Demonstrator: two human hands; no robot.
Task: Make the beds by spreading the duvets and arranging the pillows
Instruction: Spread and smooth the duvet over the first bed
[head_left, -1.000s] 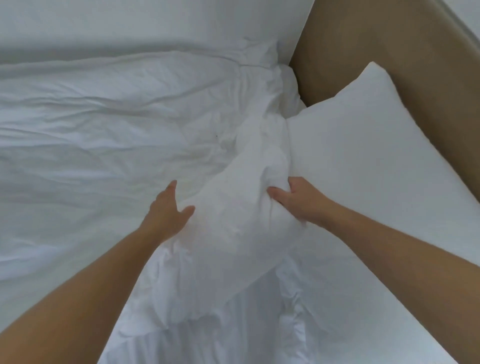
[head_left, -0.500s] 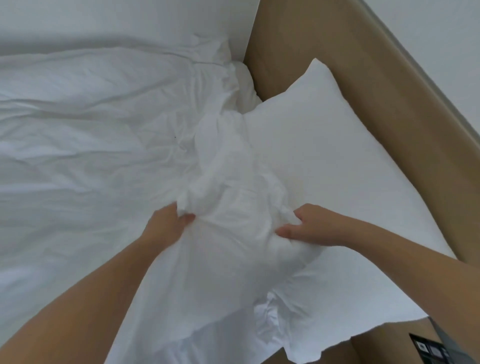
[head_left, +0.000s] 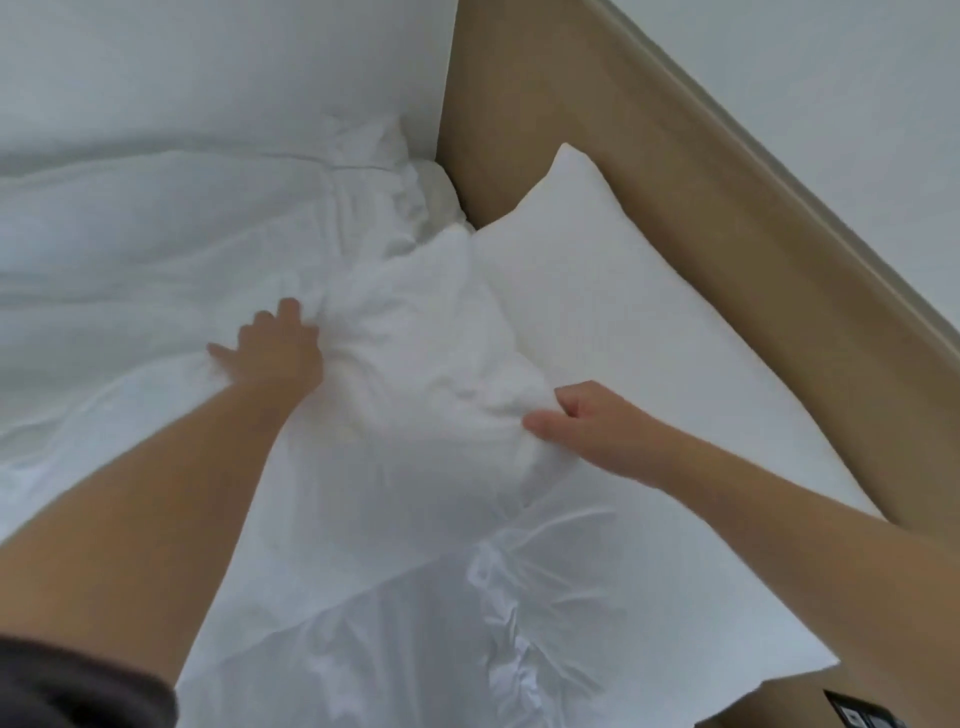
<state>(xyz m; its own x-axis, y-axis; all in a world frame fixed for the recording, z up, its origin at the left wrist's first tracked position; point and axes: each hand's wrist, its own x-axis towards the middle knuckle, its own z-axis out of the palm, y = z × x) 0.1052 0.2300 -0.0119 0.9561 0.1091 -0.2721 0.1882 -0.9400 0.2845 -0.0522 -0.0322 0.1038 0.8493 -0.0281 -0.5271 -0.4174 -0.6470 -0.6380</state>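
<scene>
One duvet (head_left: 156, 249) lies rumpled over the bed. The left hand (head_left: 270, 348) presses flat on it, fingers spread; half a second ago it gripped the bunch. The right hand (head_left: 587, 415) pinches a duvet fold with curled fingers, just beside the one pillow (head_left: 623, 322), which leans on the one headboard (head_left: 727, 234).

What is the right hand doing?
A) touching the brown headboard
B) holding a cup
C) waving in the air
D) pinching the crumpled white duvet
D: the right hand has its fingers curled into a fold of the crumpled white duvet, just beside the smooth pillow and away from the headboard.
</scene>
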